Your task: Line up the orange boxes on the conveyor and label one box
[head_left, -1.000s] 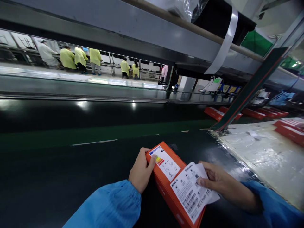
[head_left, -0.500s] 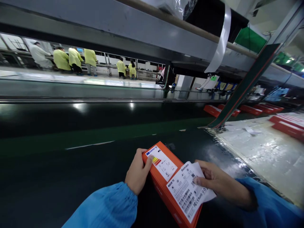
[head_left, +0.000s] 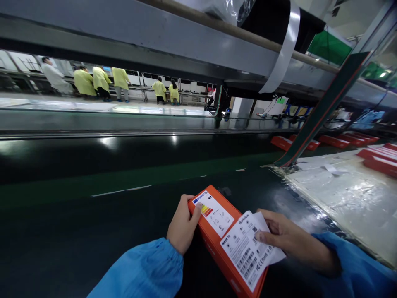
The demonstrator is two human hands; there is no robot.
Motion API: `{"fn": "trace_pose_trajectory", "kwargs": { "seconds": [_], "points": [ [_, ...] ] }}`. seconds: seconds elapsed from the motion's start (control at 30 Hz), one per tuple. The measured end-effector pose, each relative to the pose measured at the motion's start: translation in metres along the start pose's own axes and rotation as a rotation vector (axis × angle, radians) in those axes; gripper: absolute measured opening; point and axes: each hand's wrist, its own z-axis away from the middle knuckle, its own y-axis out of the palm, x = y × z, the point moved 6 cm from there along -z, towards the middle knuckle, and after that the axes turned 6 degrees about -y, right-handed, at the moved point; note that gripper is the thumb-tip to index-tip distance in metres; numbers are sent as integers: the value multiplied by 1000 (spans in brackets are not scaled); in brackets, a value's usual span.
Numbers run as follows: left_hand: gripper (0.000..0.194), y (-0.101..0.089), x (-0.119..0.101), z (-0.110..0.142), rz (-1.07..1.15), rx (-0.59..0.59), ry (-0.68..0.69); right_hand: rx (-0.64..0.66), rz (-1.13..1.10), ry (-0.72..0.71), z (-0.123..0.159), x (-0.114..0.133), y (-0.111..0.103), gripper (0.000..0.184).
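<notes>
I hold orange box [head_left: 217,238] between both hands | long axis runs away-left to near-right | left hand [head_left: 182,225] grips far corner | right hand [head_left: 279,238] pinches white label [head_left: 248,248] over near end

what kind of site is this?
Most likely an electronics packing line in a factory. A long dark conveyor belt runs past, the left hand steadies an orange retail box getting a barcode label, and gowned workers stand at benches behind.
</notes>
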Motion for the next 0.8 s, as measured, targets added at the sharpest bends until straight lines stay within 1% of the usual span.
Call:
{"fn": "trace_pose_trajectory", "kwargs": {
  "seconds": [0.1, 0.27, 0.43, 0.53, 0.67, 0.8],
  "points": [
    [59, 2, 1, 0, -8, -8, 43, 21, -40, -28, 0, -5, -1, 45],
    [42, 6, 5, -3, 4, -11, 78, 65, -72, -39, -2, -12, -3, 39],
    [33, 6, 1, -2, -8, -23, 65, 75, -18, -1, -2, -10, -5, 42],
    [35, 6, 0, -1, 0, -14, 46, 77, -17, -6, -3, -8, -5, 43],
    [44, 6, 1, -1, -8, -9, 62, 76, -53, -13, -4, -9, -4, 42],
    [49, 6, 2, -3, -3, -11, 69, 64, -90, -25, -4, -9, -2, 41]
  ]
}}
